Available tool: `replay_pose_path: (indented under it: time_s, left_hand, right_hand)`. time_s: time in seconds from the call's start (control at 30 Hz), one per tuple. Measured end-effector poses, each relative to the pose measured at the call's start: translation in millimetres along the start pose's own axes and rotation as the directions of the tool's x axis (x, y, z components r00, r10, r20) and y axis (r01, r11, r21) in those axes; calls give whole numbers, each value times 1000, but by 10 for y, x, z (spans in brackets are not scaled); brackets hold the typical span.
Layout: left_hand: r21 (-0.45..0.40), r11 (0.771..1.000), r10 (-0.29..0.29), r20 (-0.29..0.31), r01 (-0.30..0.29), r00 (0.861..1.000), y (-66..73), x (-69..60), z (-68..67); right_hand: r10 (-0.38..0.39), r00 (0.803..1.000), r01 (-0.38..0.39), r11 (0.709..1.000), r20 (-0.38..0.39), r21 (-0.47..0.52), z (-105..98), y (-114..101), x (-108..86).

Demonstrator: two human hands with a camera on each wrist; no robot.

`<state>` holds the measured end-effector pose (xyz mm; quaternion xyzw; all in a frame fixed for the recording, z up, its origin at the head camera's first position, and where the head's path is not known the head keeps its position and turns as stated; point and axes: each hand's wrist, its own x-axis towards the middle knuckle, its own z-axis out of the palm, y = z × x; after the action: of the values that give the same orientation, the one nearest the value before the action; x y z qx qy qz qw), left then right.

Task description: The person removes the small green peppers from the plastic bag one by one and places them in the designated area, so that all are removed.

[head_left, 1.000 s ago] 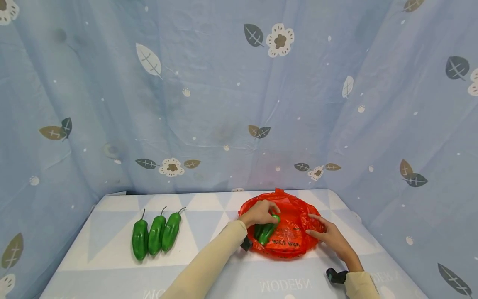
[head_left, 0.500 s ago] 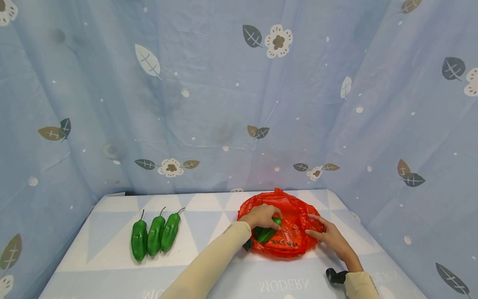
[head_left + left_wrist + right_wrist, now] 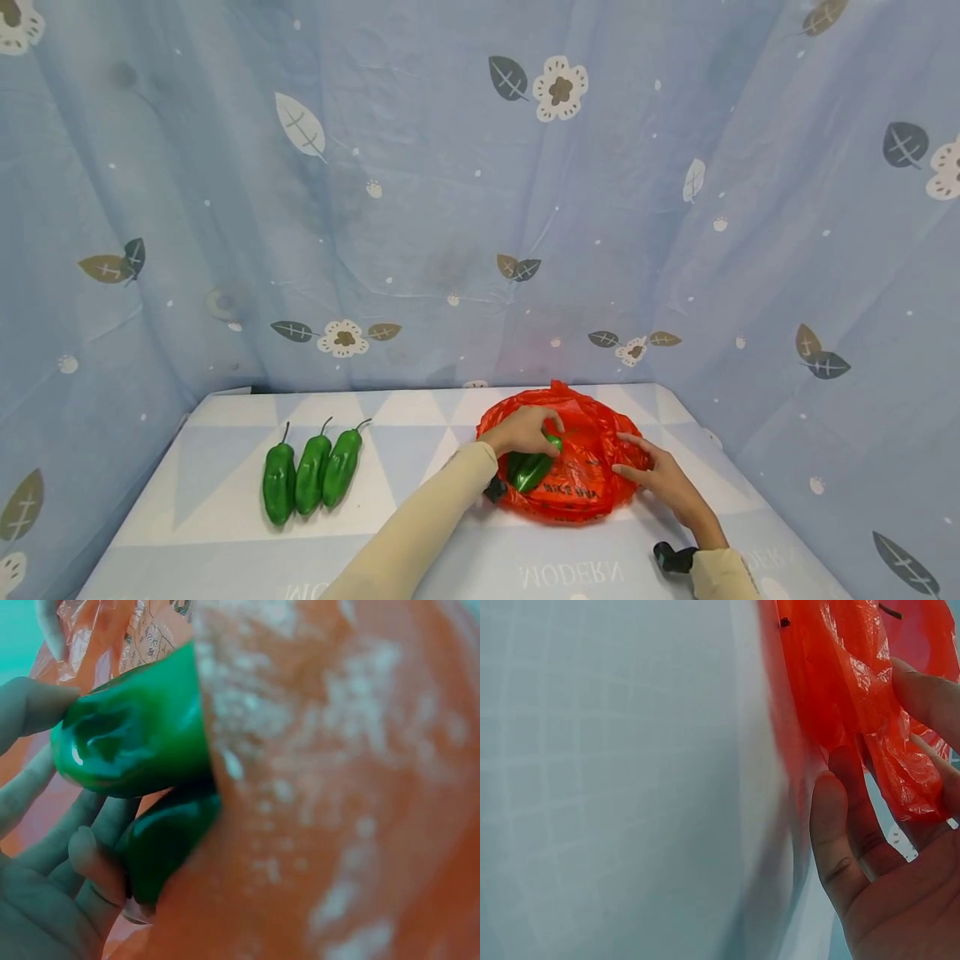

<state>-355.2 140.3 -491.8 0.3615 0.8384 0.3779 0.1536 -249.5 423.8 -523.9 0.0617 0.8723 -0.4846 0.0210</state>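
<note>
A red plastic bag (image 3: pixel 609 493) lies mouth up on the right half of the table. Reaching inside it, my left hand (image 3: pixel 522 431) pinches one end of a green pepper (image 3: pixel 135 739) between thumb and fingers. A second green pepper (image 3: pixel 169 844) sits right beneath, against the same hand's fingers; the bag's wall hides the rest of both. My right hand (image 3: pixel 666 482) holds the bag's right rim, with a fold of plastic between thumb and fingers in the right wrist view. Three more green peppers, including a leftmost pepper (image 3: pixel 280 485), lie side by side at the left.
The table (image 3: pixel 420 517) wears a pale cover with blue triangles and mirrored lettering. A blue curtain (image 3: pixel 420 208) with leaves and flowers hangs behind and along both sides. A black wrist device (image 3: pixel 672 557) sits at the right wrist.
The left hand dipped slightly deeper to the right and came back, still at the pepper. The right hand and the three peppers at the left stay where they were.
</note>
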Motion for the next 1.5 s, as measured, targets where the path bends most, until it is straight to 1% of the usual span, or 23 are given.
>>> replay_pose_path:
  time_s: [0.17, 0.3, 0.37, 0.47, 0.63, 0.83, 0.93, 1.13, 1.27, 1.37, 1.5]
  left_hand:
    - [-15, 999, 28, -36, -28, 999, -16, -57, -25]
    - [-66, 997, 33, -52, -37, 998, -36, -90, -40]
    - [-86, 995, 38, -56, -43, 998, -44, -97, -47]
    - [-118, 991, 62, -54, -68, 997, -49, -83, -53]
    - [-128, 987, 95, -48, -101, 994, -20, -73, -80]
    - [-109, 989, 92, -63, -98, 994, 24, -129, -143]
    - [-129, 987, 92, -65, -99, 994, 43, -164, -174]
    - [-165, 979, 109, -88, -123, 990, 68, -213, -230]
    - [-194, 974, 97, -92, -113, 991, 78, -258, -267]
    - [-200, 974, 90, -94, -108, 991, 79, -291, -288]
    - [-214, 969, 108, -97, -127, 989, 74, -319, -321]
  right_hand:
    - [3, 1000, -3, 1000, 1, 0, 24, 0, 17]
    - [-1, 1000, 1, 1000, 10, -3, 32, -6, 25]
    - [-4, 1000, 4, 1000, 14, -9, 28, -10, 22]
    - [-4, 1000, 4, 1000, 17, -14, 11, -11, 7]
    - [0, 1000, 0, 1000, 22, -1, -16, 6, -24]
    - [2, 1000, -2, 1000, 22, 3, 1, 19, -13]
    - [12, 1000, -11, 1000, 23, -3, 17, 23, -2]
    - [14, 1000, -14, 1000, 14, -14, 28, 12, -4]
    - [21, 1000, -21, 1000, 14, -14, 33, 0, -25]
    - [22, 1000, -22, 1000, 17, -12, 35, -6, -38]
    - [13, 1000, -12, 1000, 15, -16, 27, -6, -41]
